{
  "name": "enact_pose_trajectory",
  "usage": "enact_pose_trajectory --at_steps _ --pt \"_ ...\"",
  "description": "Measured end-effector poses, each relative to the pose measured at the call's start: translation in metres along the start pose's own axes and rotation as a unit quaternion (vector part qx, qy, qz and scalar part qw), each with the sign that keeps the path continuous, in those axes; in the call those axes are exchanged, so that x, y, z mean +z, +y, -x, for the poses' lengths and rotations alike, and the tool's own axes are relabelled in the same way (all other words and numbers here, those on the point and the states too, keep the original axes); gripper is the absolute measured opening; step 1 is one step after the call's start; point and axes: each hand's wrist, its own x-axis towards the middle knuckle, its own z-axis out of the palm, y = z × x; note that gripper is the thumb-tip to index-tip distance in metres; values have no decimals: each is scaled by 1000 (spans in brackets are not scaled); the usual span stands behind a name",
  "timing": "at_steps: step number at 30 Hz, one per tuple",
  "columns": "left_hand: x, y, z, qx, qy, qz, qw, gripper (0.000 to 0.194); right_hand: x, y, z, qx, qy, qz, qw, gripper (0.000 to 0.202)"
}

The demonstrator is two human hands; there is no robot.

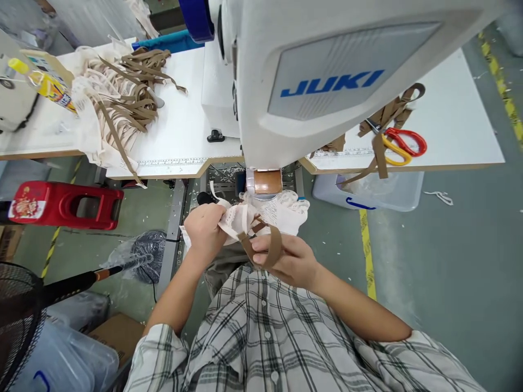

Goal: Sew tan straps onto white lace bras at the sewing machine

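White lace fabric (281, 211) hangs over the person's lap, just below the sewing machine head (261, 136). My left hand (205, 230) is closed round the left part of this fabric. On the right, my right hand (286, 258) has its fingers pressed together on a brown strap (274, 245), which curves in a loop over the fingers. The strap runs up to the fabric between both hands. The fingertips of my left hand are hidden by the fabric.
A pile of white pieces with brown straps (134, 98) lies on the left tabletop (175, 130), near a yellow bottle (51, 90). Scissors (402, 147) and brown strips lie at the right table edge. A red stool (65, 204) and a fan (20, 321) are at left.
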Motion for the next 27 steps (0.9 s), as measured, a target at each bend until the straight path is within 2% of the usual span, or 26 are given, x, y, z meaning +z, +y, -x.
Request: enact_pose_trajectory --at_steps 1,2,4,5,6,7,9,10,11,12,13,15,17,18,19,21,23,26,27 --pt "-5 3 0 -32 -78 34 996 29 -10 1 -3 -19 30 49 998 16" --pt "-10 7 1 -61 -170 89 979 28 -21 4 -7 -37 83 101 991 15" --pt "-18 13 6 -110 -332 230 908 31 -48 17 -15 -36 205 174 962 23" --pt "-20 16 10 -133 -374 298 868 34 -61 27 -19 -17 236 192 952 32" --pt "-22 18 15 -160 -383 353 838 37 -71 37 -21 17 223 201 954 43" --pt "-23 19 20 -191 -369 394 820 38 -80 46 -22 62 169 202 963 51" --pt "-24 18 27 -250 -318 442 800 40 -87 60 -21 159 -27 183 970 55" --pt "-25 15 28 -274 -291 456 795 41 -87 63 -18 195 -123 168 958 51" --pt "-26 10 28 -296 -264 463 793 43 -85 64 -15 217 -195 149 945 47" --pt "-28 3 26 -314 -241 462 793 44 -83 62 -12 226 -230 129 938 45" --pt "-30 -5 23 -329 -224 454 798 45 -80 58 -8 225 -222 111 942 45" --pt "-31 -27 14 -350 -195 401 824 47 -75 47 -2 208 -113 56 970 49" --pt "-25 -52 5 -346 -188 288 873 46 -71 34 2 189 -4 -46 981 60" --pt "-18 -63 1 -333 -188 204 901 43 -70 28 3 183 16 -98 978 66" --pt "-9 -73 -2 -317 -197 112 921 39 -68 23 3 183 9 -138 973 72" --pt "14 -88 -7 -303 -203 -13 931 32 -65 14 5 201 -25 -161 966 75" --pt "38 -94 -8 -301 -213 -31 929 32 -62 9 7 224 12 -164 960 62" --pt "60 -86 -7 -296 -216 4 931 35 -56 5 14 208 168 -239 933 51" --pt "64 -79 -5 -293 -205 2 934 35 -53 4 17 197 194 -259 926 50"
